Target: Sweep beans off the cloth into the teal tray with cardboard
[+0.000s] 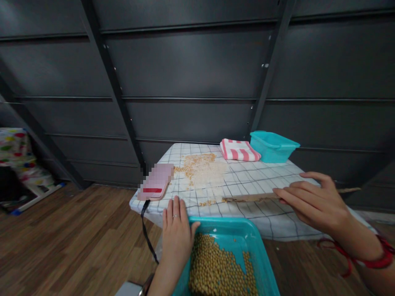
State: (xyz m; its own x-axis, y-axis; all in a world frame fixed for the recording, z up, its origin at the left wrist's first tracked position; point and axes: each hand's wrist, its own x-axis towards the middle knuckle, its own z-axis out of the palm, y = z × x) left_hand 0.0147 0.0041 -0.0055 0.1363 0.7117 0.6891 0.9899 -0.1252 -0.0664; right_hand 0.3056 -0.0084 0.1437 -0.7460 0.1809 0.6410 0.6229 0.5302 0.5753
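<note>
My right hand grips a long, thin strip of brown cardboard with a ragged edge. The strip lies low over the front of the table, its left end touching a few loose soybeans. My left hand rests with fingers stretched out flat at the table's front edge, its thumb on the rim of a turquoise tray. Inside the tray, just below the table edge, is a large heap of soybeans. Farther back on the cloth, split yellowish bits and pale powder are spread.
A white checked cloth covers the table. A pink phone with a black strap sits at the left edge. A folded pink-striped towel and a turquoise basin stand at the back right. Dark panels rise behind.
</note>
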